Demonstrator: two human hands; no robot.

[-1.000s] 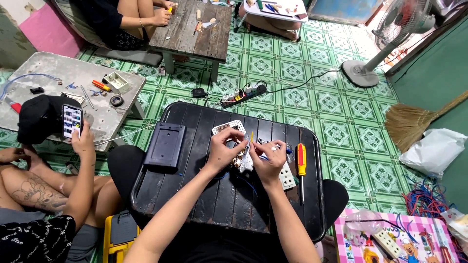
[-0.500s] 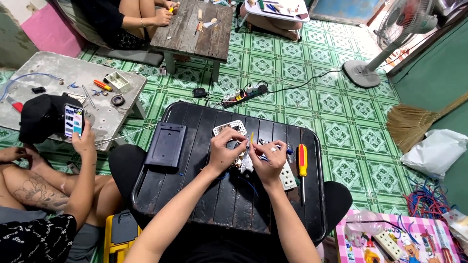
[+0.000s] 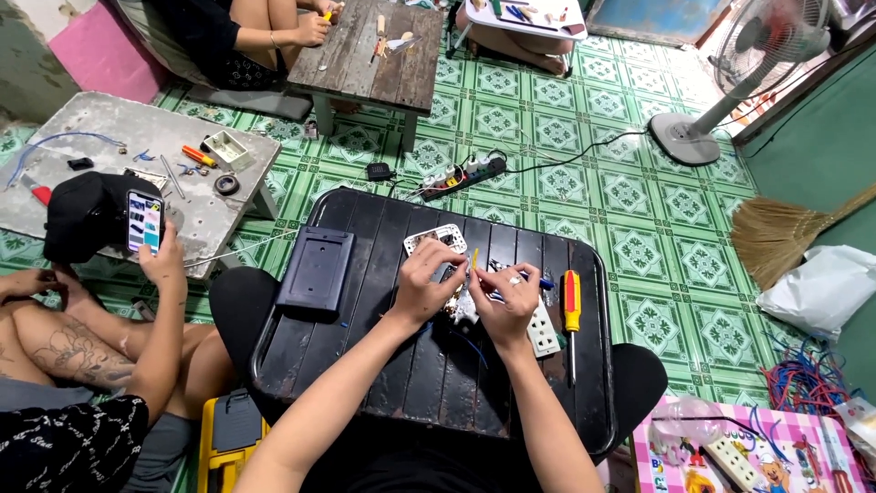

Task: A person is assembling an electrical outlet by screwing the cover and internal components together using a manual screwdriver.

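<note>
Both my hands meet over the middle of a low black slatted table [image 3: 392,365]. My left hand [image 3: 427,283] grips a small white electrical part [image 3: 464,309] with short wires. My right hand [image 3: 507,306] holds a blue-handled tool [image 3: 529,277] against that part. A white socket frame [image 3: 436,239] lies just beyond my left hand. A white socket plate [image 3: 544,330] rests to the right of my right hand. A red and yellow screwdriver [image 3: 571,306] lies further right. A dark grey rectangular cover [image 3: 317,267] sits on the table's left part.
A person at the left holds a phone [image 3: 144,222] beside a grey concrete table [image 3: 109,137] with small tools. Another person sits at a wooden table [image 3: 370,50] behind. A power strip [image 3: 461,173], a standing fan [image 3: 762,55], a broom [image 3: 785,233] and coloured wires [image 3: 808,379] are on the green tiled floor.
</note>
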